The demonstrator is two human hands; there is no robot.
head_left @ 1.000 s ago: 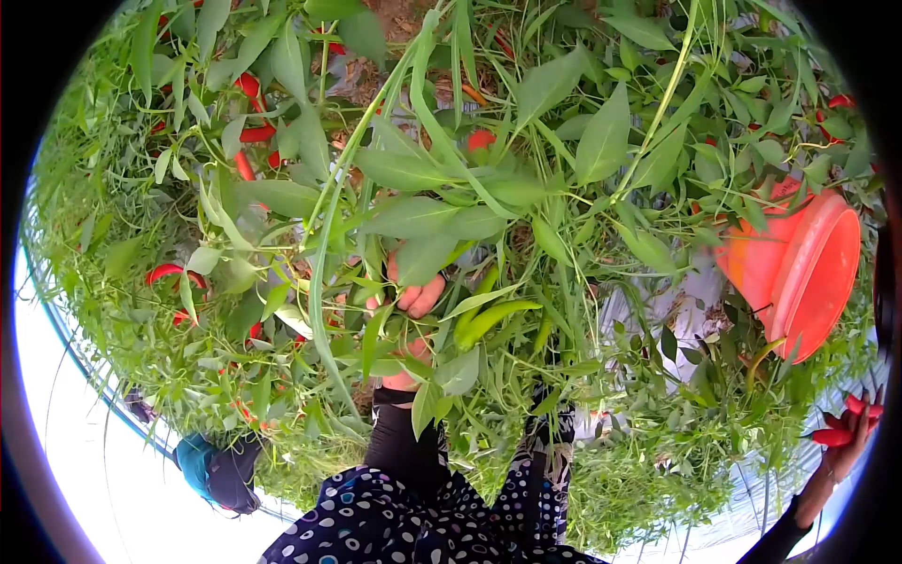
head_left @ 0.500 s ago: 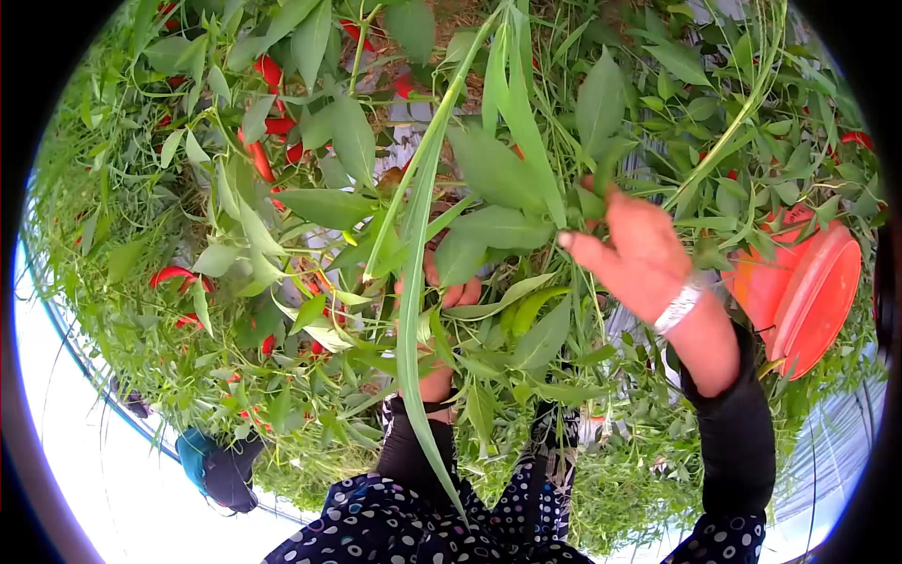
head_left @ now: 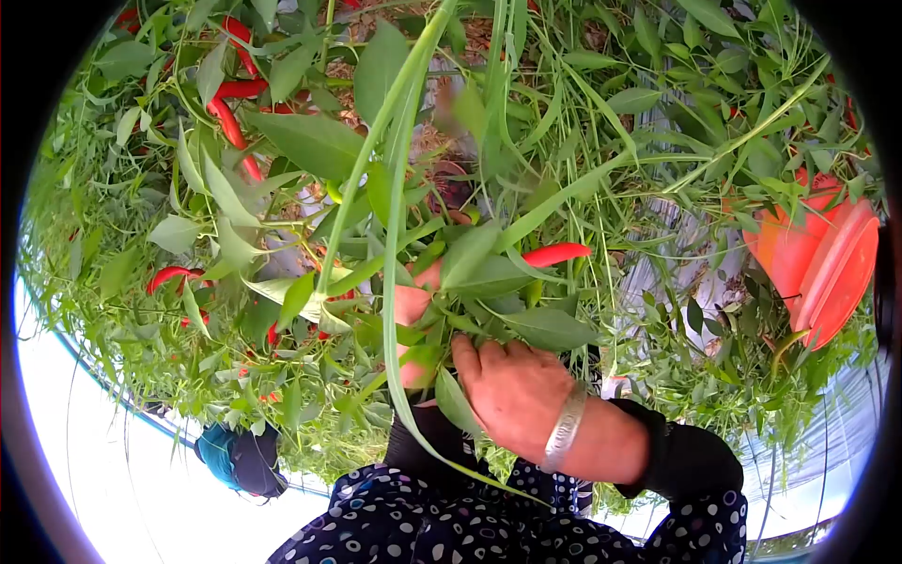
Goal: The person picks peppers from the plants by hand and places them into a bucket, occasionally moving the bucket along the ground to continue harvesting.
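Note:
Leaves of a chili plant (head_left: pixel 547 327) cover much of the middle of the view. My left hand (head_left: pixel 411 308) reaches up among them, its fingers mostly hidden by foliage. Beside it, to the lower right, my right hand (head_left: pixel 519 390) is closed at the plant's stems, wearing a silver bracelet (head_left: pixel 565 430). Leaves hide its fingertips, so what it grips does not show. Just above the right hand, a red chili (head_left: pixel 556 254) points right out of the leaves. A long grass blade (head_left: pixel 393 254) hangs in front of the left hand.
More red chilies (head_left: pixel 227 122) hang on plants at the left. A red plastic bucket (head_left: pixel 832 273) lies tilted among the leaves at right. Another person (head_left: pixel 240 459) is bent over at the lower left. Tall grass (head_left: pixel 583 103) grows between the plants.
My right hand has come down and left from the upper right to beside my left hand, its fingers now closed. The red chili beside the leaves has come into view. The camera view has shifted slightly.

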